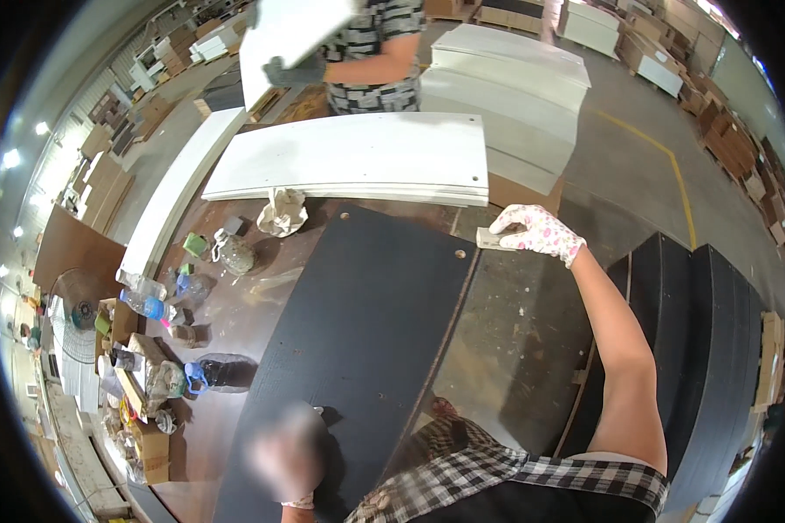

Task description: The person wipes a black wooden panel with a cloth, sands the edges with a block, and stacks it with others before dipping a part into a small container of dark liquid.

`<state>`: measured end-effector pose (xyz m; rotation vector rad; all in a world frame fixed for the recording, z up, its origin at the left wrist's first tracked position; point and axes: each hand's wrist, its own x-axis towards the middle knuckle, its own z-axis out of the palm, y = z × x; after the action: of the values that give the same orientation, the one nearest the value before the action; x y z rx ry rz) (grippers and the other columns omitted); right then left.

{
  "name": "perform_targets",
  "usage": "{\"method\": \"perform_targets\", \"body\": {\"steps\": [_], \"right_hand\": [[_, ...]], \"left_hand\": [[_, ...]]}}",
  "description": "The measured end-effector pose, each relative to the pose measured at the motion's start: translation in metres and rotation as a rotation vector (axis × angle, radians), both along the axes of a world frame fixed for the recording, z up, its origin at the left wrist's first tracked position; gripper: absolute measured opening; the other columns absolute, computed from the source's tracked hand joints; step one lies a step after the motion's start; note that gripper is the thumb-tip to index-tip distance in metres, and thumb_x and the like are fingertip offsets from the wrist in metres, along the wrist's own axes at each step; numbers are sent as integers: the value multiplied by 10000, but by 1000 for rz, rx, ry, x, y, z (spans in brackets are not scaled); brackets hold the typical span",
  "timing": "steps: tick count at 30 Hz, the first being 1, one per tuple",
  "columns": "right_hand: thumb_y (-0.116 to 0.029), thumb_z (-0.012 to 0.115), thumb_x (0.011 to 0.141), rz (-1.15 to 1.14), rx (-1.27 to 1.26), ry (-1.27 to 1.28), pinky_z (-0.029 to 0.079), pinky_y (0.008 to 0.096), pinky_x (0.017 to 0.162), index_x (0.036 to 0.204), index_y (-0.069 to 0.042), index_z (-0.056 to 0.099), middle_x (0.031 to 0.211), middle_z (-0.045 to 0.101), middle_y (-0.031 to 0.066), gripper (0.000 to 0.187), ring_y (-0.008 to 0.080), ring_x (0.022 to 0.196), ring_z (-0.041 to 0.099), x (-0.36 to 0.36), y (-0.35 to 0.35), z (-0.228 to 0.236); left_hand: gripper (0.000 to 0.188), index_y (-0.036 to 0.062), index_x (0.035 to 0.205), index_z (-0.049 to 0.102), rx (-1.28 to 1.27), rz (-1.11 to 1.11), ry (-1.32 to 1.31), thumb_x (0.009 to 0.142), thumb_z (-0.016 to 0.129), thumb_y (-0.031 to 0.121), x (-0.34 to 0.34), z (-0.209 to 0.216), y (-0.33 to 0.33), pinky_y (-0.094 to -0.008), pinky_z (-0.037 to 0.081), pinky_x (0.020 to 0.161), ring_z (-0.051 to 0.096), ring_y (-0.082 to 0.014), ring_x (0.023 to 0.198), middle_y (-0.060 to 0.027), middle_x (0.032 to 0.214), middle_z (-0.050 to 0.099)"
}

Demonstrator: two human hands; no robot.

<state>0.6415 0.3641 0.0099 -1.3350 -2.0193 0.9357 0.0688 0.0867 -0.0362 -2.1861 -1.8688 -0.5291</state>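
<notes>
A long black board [358,305] lies lengthwise on the brown worktable [262,288], with a round hole near each of its far corners. Out past the board's far right corner, my right hand [536,234], in a white flower-patterned glove, pinches a small pale block [494,239] between thumb and fingers. My left hand [288,458] is over the near left part of the board. It is smeared, so its fingers cannot be made out. A small pale thing [329,415], too small to name, shows beside it on the board.
Plastic bottles [234,253], crumpled paper [283,213] and a jug with a blue handle [218,373] stand left of the board. White panels [349,157] lie at the far end. Across the table a person [375,61] holds a white panel. Stacked black boards [698,340] are at right.
</notes>
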Motion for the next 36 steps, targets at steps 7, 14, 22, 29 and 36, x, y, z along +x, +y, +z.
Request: {"method": "perform_targets", "body": {"steps": [7,14,22,29,36], "right_hand": [[-185,778,817,-340,307,48,534,366,846,1088,-87,698,1020,658,97,299,269,937,654,-40,-58,-37],[-168,754,831,-514,589,-141,537,378,841,1125,-103,686,1073,636,116,309,284,984,643,-59,-77,-36],[-151,800,760,-196,618,-17,549,419,823,1106,-115,698,1060,636,116,362,318,961,632,-118,-163,-44],[-172,765,801,-507,527,-183,530,386,787,1112,-70,689,1014,624,127,336,316,917,630,-90,-112,-37],[-148,790,748,5,573,-94,546,387,802,1076,-135,717,990,637,103,336,272,922,637,-197,-267,-26]], "left_hand": [[243,95,1107,696,48,-22,65,918,568,177,-6,-5,-1,-474,475,797,628,-331,915,-118,1016,676],[234,78,1069,670,36,-55,103,871,585,168,1,3,7,-468,455,714,602,-343,837,-140,946,640],[304,76,1195,627,62,-26,119,912,587,179,-37,-33,-10,-498,471,857,593,-362,1030,-162,1139,619],[173,94,994,706,91,-47,-221,825,691,66,37,42,-7,-410,464,819,577,-305,897,-108,950,638],[216,79,991,691,55,-10,-557,793,673,-6,56,71,-91,-385,480,800,571,-283,883,-91,926,611]]}}
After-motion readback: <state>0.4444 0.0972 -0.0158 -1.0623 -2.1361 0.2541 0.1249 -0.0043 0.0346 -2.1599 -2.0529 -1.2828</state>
